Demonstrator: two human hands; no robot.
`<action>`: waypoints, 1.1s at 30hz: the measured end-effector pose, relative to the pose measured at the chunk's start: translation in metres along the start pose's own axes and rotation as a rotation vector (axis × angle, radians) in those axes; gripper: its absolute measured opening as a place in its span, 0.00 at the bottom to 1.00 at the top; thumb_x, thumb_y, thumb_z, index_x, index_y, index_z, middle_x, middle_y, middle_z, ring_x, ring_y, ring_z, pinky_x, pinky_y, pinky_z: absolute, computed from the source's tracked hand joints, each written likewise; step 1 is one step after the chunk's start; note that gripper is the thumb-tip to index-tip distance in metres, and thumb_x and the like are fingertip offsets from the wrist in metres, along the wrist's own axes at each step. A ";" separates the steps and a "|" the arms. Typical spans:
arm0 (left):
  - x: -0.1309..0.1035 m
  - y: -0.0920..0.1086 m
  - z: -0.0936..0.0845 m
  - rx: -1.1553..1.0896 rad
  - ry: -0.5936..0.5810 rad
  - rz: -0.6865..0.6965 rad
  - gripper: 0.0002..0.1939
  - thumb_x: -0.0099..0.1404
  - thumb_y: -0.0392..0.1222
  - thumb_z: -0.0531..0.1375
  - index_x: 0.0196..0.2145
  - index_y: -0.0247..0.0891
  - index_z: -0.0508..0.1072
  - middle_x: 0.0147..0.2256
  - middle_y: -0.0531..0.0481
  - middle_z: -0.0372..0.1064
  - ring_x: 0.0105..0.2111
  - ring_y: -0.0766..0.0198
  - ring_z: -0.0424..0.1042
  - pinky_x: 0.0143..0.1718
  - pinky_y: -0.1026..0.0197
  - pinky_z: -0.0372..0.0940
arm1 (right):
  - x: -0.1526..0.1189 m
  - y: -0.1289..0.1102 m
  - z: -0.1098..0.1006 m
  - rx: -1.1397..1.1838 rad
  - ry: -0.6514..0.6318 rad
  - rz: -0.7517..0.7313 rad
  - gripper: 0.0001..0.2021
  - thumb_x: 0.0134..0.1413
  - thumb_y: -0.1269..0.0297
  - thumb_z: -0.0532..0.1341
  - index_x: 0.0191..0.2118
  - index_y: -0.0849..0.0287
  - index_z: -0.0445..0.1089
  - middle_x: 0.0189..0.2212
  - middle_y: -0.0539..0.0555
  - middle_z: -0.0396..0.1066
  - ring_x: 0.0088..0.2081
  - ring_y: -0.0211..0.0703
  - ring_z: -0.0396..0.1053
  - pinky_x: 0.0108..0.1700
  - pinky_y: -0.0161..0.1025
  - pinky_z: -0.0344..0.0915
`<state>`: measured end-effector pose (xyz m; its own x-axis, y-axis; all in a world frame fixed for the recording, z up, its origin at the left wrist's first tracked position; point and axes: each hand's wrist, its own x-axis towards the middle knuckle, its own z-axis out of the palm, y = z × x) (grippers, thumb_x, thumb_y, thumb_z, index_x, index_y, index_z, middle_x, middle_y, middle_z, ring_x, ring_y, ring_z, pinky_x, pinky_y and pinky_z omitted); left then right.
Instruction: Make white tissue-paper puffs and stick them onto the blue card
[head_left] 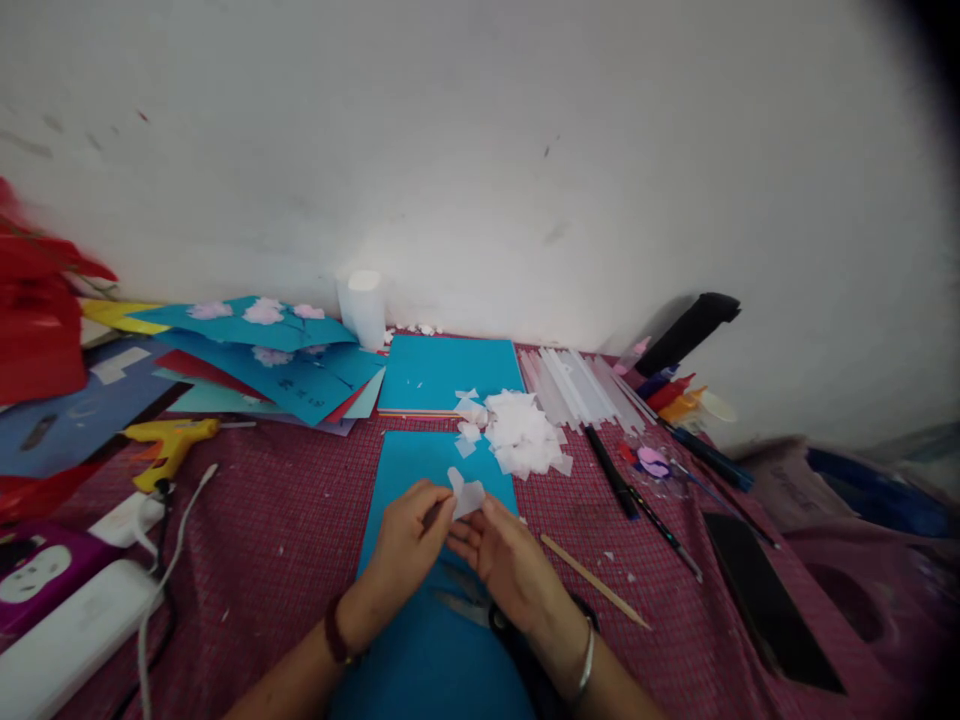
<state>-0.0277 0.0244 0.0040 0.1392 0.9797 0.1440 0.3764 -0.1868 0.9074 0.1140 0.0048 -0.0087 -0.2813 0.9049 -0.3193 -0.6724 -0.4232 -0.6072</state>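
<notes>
Between my two hands is a small white piece of thin paper (469, 497), its upper edge split into two flaps. My left hand (411, 528) pinches its left side between thumb and fingers. On the right side, my right hand (510, 560) holds it with the thumb in front and the fingers behind. Both hands are above a blue sheet (401, 460). Dark-handled scissors (466, 603) lie on that sheet, partly hidden under my right hand. Just beyond, a pile of white paper pieces (525, 435) spreads over the cloth and the sheet's corner.
A stack of blue paper (450, 365) lies behind. Left are flower-decorated cards (277, 350), a yellow glue gun (169, 445) and a white power strip (75, 640). Right are glue sticks (577, 385), a black marker (611, 475), a wooden stick (596, 582) and a phone (769, 600).
</notes>
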 end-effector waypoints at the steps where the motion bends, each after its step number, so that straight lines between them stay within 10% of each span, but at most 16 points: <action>1: -0.001 -0.001 0.000 0.064 -0.005 0.059 0.10 0.64 0.41 0.53 0.30 0.37 0.72 0.28 0.51 0.64 0.29 0.65 0.64 0.31 0.64 0.58 | 0.000 0.002 0.001 0.047 -0.039 0.046 0.14 0.53 0.58 0.63 0.44 0.57 0.69 0.39 0.55 0.74 0.41 0.43 0.72 0.47 0.43 0.64; 8: -0.001 -0.004 0.002 -0.035 -0.014 -0.030 0.11 0.65 0.44 0.53 0.29 0.37 0.69 0.27 0.53 0.65 0.28 0.65 0.64 0.30 0.65 0.59 | 0.001 0.006 0.004 0.121 0.046 0.056 0.08 0.43 0.69 0.67 0.33 0.61 0.72 0.30 0.52 0.75 0.32 0.39 0.72 0.36 0.37 0.69; 17: 0.002 0.004 -0.001 -0.415 -0.089 -0.265 0.17 0.56 0.43 0.61 0.43 0.37 0.67 0.30 0.53 0.64 0.28 0.68 0.64 0.27 0.67 0.59 | 0.006 0.003 -0.003 -0.056 0.108 -0.081 0.11 0.48 0.59 0.66 0.34 0.62 0.73 0.28 0.52 0.74 0.29 0.39 0.70 0.33 0.37 0.68; 24: 0.004 -0.010 -0.007 -0.055 -0.255 -0.180 0.10 0.56 0.42 0.61 0.36 0.39 0.71 0.20 0.58 0.58 0.20 0.68 0.58 0.22 0.66 0.53 | -0.004 -0.023 -0.005 -0.597 0.128 -0.384 0.12 0.55 0.56 0.60 0.41 0.55 0.75 0.39 0.51 0.75 0.42 0.45 0.70 0.48 0.42 0.63; 30: 0.008 0.002 -0.016 -0.060 -0.217 0.029 0.18 0.55 0.46 0.63 0.44 0.39 0.73 0.46 0.44 0.67 0.47 0.55 0.66 0.48 0.56 0.60 | -0.011 -0.031 0.002 -0.675 0.018 -0.338 0.12 0.56 0.59 0.59 0.45 0.52 0.74 0.48 0.51 0.71 0.49 0.48 0.67 0.53 0.44 0.59; 33: 0.009 0.009 -0.015 -0.267 -0.275 -0.030 0.11 0.59 0.45 0.60 0.37 0.38 0.75 0.44 0.44 0.69 0.47 0.56 0.67 0.50 0.55 0.60 | -0.011 -0.027 0.003 -0.657 -0.010 -0.339 0.11 0.55 0.59 0.60 0.43 0.52 0.75 0.50 0.51 0.70 0.50 0.47 0.67 0.53 0.42 0.59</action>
<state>-0.0363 0.0323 0.0197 0.3856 0.9219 0.0372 0.1376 -0.0973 0.9857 0.1329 0.0062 0.0137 -0.1392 0.9897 -0.0326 -0.1761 -0.0571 -0.9827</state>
